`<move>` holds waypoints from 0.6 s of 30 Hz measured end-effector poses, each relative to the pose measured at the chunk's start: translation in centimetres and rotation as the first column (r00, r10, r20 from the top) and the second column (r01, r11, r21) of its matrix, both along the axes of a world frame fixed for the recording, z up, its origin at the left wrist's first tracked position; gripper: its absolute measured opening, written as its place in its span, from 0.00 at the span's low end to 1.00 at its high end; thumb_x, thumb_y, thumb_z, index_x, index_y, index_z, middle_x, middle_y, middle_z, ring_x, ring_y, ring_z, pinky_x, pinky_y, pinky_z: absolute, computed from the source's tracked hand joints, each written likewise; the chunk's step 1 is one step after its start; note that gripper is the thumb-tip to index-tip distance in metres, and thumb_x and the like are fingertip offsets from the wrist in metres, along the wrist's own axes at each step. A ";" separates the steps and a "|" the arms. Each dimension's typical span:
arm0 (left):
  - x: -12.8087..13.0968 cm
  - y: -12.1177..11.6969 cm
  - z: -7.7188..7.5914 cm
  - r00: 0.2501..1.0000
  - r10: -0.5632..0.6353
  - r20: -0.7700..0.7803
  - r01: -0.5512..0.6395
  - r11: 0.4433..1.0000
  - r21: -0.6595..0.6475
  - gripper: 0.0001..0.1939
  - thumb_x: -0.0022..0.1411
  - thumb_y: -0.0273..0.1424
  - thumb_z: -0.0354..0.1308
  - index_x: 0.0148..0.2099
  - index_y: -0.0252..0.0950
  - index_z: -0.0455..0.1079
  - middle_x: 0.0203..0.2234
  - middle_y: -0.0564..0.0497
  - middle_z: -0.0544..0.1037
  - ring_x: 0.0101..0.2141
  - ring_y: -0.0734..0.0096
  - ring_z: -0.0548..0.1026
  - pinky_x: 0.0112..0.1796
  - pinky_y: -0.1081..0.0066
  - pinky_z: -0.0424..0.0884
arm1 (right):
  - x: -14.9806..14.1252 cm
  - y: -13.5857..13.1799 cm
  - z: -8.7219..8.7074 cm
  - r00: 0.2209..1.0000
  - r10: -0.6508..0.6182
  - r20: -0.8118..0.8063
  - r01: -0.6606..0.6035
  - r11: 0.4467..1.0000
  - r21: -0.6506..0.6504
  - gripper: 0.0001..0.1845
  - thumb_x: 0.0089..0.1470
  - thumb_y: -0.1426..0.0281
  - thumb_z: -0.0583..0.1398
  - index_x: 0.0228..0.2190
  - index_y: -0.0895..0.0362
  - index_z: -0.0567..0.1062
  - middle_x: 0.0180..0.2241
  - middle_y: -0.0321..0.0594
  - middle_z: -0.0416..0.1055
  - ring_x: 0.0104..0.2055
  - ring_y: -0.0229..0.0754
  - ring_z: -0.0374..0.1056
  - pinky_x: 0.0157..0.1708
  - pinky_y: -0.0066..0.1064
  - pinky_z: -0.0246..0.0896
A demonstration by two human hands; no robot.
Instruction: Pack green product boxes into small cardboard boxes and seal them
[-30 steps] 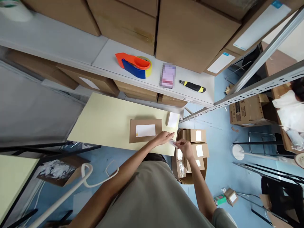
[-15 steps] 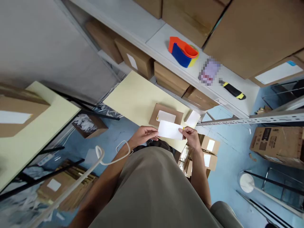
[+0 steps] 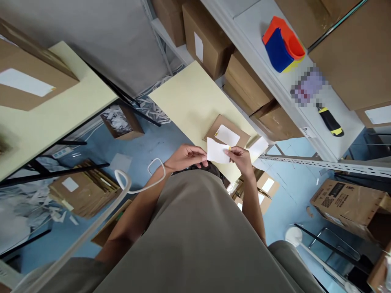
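Note:
A white label [image 3: 217,151] with a small yellow mark at its right corner is held up in front of me, its upper edge bent. My right hand [image 3: 242,159] is closed on the right side, thumb on top. My left hand [image 3: 187,157] is closed at the left edge, its fingertips pinched together there. Just beyond the label, a small flat cardboard box [image 3: 210,129] lies on the pale yellow table [image 3: 183,95] and bears a white label of its own. Beside that box, a stack of white labels [image 3: 258,147] sits by the table edge.
On the grey shelf [image 3: 259,24] are an orange and blue tape dispenser [image 3: 279,49] and a black and yellow utility knife [image 3: 330,121]. Cardboard boxes [image 3: 210,44] fill the shelf below. A second table [image 3: 88,97] stands left. A white cable [image 3: 100,219] crosses near my left arm.
My view has turned, so the shelf and tables appear shifted and tilted. The label, flat and wide before, now looks narrower and bent, with my hands still at its two sides.

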State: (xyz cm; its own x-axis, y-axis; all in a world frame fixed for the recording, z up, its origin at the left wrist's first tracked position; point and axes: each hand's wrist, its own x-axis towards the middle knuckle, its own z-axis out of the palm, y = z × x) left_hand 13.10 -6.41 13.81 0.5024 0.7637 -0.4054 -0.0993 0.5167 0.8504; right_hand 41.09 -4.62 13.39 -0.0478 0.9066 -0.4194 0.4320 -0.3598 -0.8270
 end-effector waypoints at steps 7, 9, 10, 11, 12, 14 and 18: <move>1.3 0.0 0.9 0.995 0.086 -0.045 -0.081 0.991 0.105 0.22 0.63 0.51 0.70 0.42 0.35 0.83 0.33 0.46 0.88 0.34 0.66 0.84 0.33 0.71 0.82 | -4.4 -3.4 4.6 0.990 0.032 0.137 -0.078 0.936 0.343 0.15 0.69 0.55 0.64 0.39 0.52 0.85 0.40 0.43 0.81 0.39 0.42 0.76 0.36 0.33 0.73; 1.8 0.1 1.3 0.994 0.092 -0.061 -0.083 0.988 0.132 0.21 0.64 0.50 0.69 0.41 0.36 0.84 0.33 0.47 0.87 0.33 0.66 0.84 0.33 0.72 0.81 | -5.2 -4.3 6.3 0.992 0.049 0.113 -0.090 0.914 0.396 0.12 0.69 0.58 0.66 0.40 0.51 0.86 0.39 0.41 0.80 0.36 0.41 0.76 0.34 0.32 0.73; 2.0 0.2 1.4 0.994 0.092 -0.064 -0.082 0.986 0.145 0.20 0.65 0.49 0.69 0.41 0.36 0.84 0.32 0.47 0.87 0.33 0.66 0.84 0.32 0.72 0.81 | -5.5 -4.7 6.9 0.991 0.047 0.126 -0.097 0.901 0.422 0.10 0.68 0.59 0.67 0.40 0.50 0.86 0.39 0.41 0.80 0.34 0.40 0.75 0.33 0.33 0.73; 2.2 0.3 1.6 0.994 0.091 -0.063 -0.080 0.984 0.160 0.19 0.65 0.48 0.68 0.40 0.36 0.84 0.31 0.47 0.87 0.33 0.65 0.84 0.32 0.72 0.80 | -5.7 -4.9 7.3 0.988 0.038 0.147 -0.101 0.889 0.448 0.08 0.67 0.60 0.68 0.41 0.50 0.87 0.40 0.40 0.80 0.32 0.39 0.73 0.33 0.33 0.74; 2.4 0.4 1.7 0.994 0.089 -0.060 -0.077 0.981 0.176 0.18 0.66 0.48 0.68 0.40 0.36 0.84 0.31 0.47 0.87 0.33 0.65 0.84 0.32 0.72 0.80 | -5.8 -5.1 7.6 0.985 0.026 0.171 -0.104 0.878 0.467 0.08 0.67 0.61 0.68 0.42 0.50 0.87 0.40 0.40 0.81 0.31 0.38 0.72 0.33 0.33 0.74; 2.8 0.5 1.8 0.995 0.080 -0.058 -0.067 0.976 0.206 0.16 0.66 0.46 0.68 0.39 0.37 0.84 0.30 0.48 0.86 0.34 0.65 0.85 0.34 0.71 0.80 | -5.8 -5.3 7.7 0.975 0.003 0.221 -0.112 0.868 0.483 0.07 0.67 0.63 0.68 0.42 0.50 0.87 0.40 0.40 0.81 0.31 0.38 0.72 0.34 0.33 0.75; 3.4 0.7 1.4 0.996 0.060 -0.067 -0.043 0.972 0.231 0.12 0.65 0.41 0.68 0.37 0.38 0.83 0.32 0.48 0.87 0.35 0.65 0.85 0.39 0.70 0.81 | -5.4 -5.3 7.2 0.958 -0.015 0.287 -0.126 0.877 0.463 0.08 0.69 0.64 0.64 0.41 0.50 0.86 0.39 0.39 0.80 0.31 0.39 0.73 0.34 0.33 0.74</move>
State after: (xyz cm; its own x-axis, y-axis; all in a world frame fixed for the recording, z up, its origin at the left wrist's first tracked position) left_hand 16.54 -5.71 15.25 0.4354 0.8646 -0.2507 -0.0545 0.3033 0.9513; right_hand 35.64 -9.93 20.57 -0.0510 0.9972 0.0543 0.6730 0.0745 -0.7359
